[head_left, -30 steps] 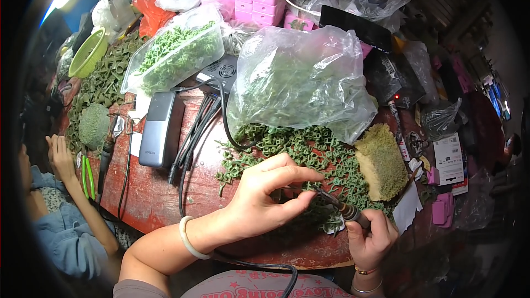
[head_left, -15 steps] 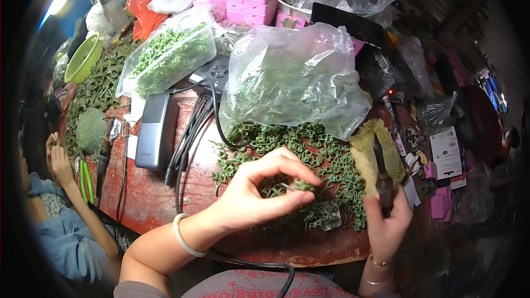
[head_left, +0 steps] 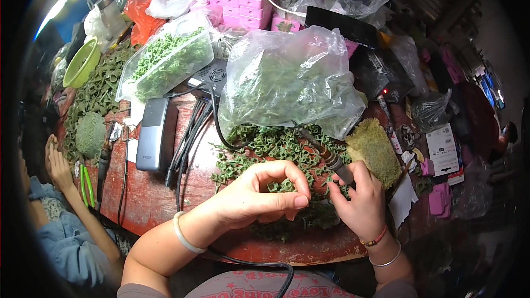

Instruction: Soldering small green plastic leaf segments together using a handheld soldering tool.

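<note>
My left hand (head_left: pixel 262 193) is closed in a pinch over the pile, thumb and forefinger tips together. Anything between them is too hidden to make out. In my right hand (head_left: pixel 361 196) is a soldering iron (head_left: pixel 331 159), gripped by its dark handle with the metal tip slanting up and left over the pile. Small, curled green plastic-looking pieces (head_left: pixel 259 143) lie heaped beneath both hands. Just beyond my right hand sits a yellow-green sponge pad (head_left: pixel 375 152).
Behind the pile, a clear plastic bag (head_left: pixel 292 77) holds more green pieces. A clear tub (head_left: pixel 171 60), a grey power bank (head_left: pixel 156 135) and black cables (head_left: pixel 190 138) stand left. Pink boxes (head_left: pixel 248 8) are stacked behind. A co-worker's hand (head_left: pixel 58 168) is at far left.
My right hand has swung left from the sponge pad, bringing the soldering iron over the pile. The green piece seen in my left fingertips no longer shows.
</note>
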The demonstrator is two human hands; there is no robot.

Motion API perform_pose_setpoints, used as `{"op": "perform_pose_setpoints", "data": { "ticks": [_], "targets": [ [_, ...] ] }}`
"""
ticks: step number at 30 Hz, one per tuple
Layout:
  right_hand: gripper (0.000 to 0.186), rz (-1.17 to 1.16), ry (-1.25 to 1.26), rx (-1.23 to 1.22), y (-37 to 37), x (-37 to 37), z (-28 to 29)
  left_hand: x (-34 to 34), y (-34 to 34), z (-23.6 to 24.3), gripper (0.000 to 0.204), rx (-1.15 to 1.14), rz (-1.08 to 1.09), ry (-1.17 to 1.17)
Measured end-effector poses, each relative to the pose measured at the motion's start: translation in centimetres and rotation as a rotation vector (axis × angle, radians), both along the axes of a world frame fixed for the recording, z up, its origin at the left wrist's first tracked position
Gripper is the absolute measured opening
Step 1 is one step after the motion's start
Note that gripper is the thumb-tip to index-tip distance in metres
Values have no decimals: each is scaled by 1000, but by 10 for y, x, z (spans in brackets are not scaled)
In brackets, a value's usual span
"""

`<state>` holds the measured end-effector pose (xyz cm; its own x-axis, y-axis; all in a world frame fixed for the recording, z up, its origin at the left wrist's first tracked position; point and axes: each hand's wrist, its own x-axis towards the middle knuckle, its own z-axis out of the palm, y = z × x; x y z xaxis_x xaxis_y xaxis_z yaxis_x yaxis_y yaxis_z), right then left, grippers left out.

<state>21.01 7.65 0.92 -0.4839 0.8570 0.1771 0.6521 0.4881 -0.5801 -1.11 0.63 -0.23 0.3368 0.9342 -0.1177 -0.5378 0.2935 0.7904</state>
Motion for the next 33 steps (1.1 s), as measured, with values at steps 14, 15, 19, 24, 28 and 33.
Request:
{"op": "perform_pose_setpoints", "data": {
  "ticks": [14,15,19,24,28,33],
  "targets": [
    [26,-1,12,48,-3,-2,10,-2,1,-6,15,83,-67,-175],
    [28,-25,-30,60,-6,4,15,-3,0,-6,15,83,-66,-177],
    [29,-44,2,24,-7,4,11,-1,5,0,10,313,-293,-12],
    [26,100,18,0,-3,-29,6,-5,7,-3,8,412,-411,43],
    [24,110,-43,26,1,-34,1,1,3,-2,10,435,-448,80],
    [22,60,-15,25,-1,-25,1,-3,3,0,5,439,-558,78]
  ]
}}
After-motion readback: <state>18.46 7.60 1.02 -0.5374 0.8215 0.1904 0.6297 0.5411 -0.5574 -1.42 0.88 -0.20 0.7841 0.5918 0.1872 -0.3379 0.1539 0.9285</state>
